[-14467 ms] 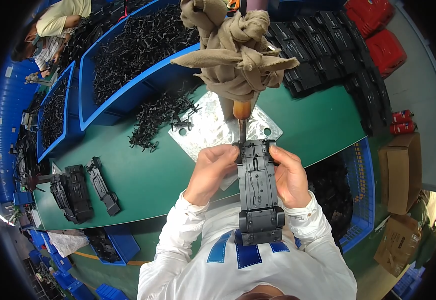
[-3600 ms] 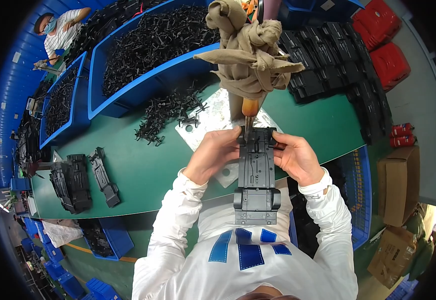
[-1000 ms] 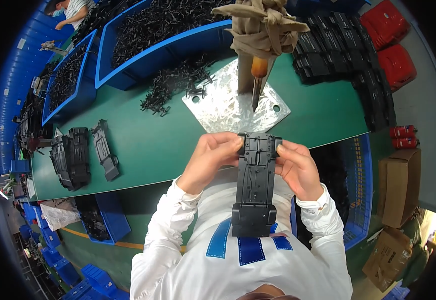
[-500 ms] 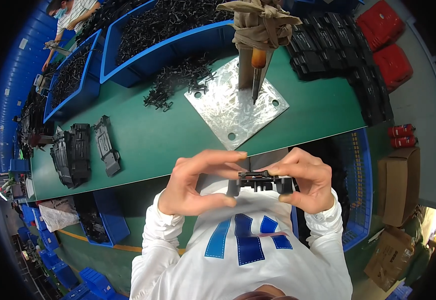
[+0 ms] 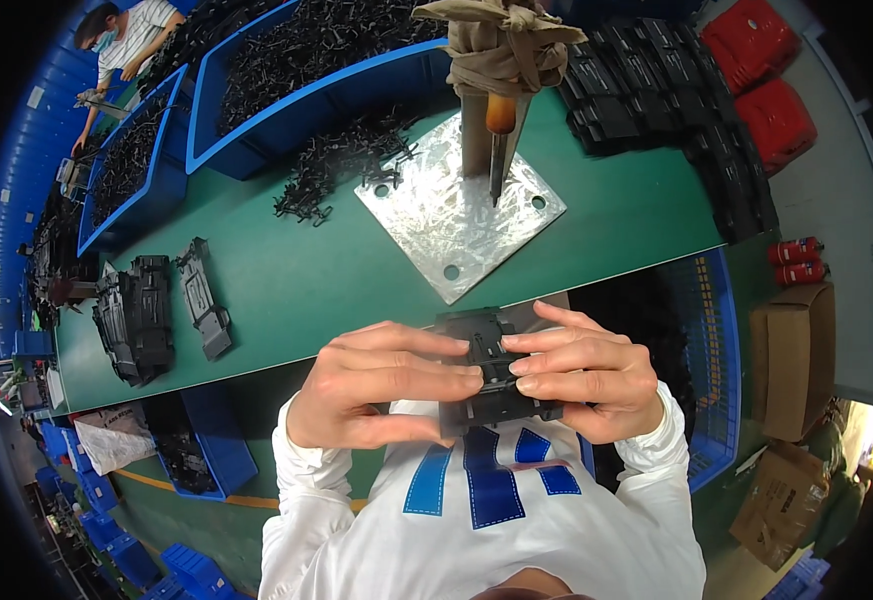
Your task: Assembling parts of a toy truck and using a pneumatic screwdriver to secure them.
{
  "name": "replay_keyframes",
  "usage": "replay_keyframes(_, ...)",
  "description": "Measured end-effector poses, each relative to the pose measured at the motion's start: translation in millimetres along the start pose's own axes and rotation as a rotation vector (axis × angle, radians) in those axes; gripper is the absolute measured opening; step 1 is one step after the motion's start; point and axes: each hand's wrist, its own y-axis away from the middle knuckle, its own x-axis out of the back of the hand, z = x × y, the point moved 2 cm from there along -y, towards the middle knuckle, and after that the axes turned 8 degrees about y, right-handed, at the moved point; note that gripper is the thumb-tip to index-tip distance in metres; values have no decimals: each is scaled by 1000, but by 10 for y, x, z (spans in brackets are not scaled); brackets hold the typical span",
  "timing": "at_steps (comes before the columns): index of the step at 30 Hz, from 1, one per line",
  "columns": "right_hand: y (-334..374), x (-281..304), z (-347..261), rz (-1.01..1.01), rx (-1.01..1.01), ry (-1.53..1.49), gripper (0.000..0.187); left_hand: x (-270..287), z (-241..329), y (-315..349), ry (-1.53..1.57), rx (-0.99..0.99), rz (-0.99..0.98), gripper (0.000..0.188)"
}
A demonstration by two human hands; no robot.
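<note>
A black molded plastic part (image 5: 501, 403) is held in front of my chest, just off the bench's near edge. My left hand (image 5: 371, 388) grips its left side, thumb below and fingers over the top. My right hand (image 5: 594, 378) holds the right side, its fingertips resting on the upper face. The part's broad ribbed face shows between the fingers; its outline is slightly blurred. Beyond my hands lies a silver metal plate (image 5: 451, 240) with holes near its corners. A post wrapped in brown cloth (image 5: 506, 60) rises from it, with an orange-handled screwdriver (image 5: 500, 120) pointing down in front.
Small black clips (image 5: 326, 175) lie heaped on the green bench (image 5: 286, 280), beside a blue bin (image 5: 306, 130) full of them. Similar black parts (image 5: 136, 320) stand at left; stacked ones (image 5: 646, 80) fill the back right. Another person (image 5: 141, 35) works at far left.
Both hands have turned the black part from edge-on so its broad face shows. My fingers have moved from its ends onto its upper face.
</note>
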Motion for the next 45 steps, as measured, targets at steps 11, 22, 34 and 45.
replay_keyframes(11,9,-24,4,-10,23,49,47,-17,-18,27,28,-31,55,49)
replay_keyframes(22,94,-170,245,40,-153,-262,48,16,-62,55,77,74,84,57)
replay_keyframes(34,-25,-846,656,81,-534,-1048,52,-106,-424,890,1013,470,67,59)
replay_keyframes(45,-251,-1150,663,-67,-587,-825,38,2685,666,2725,-1149,629,1297,52)
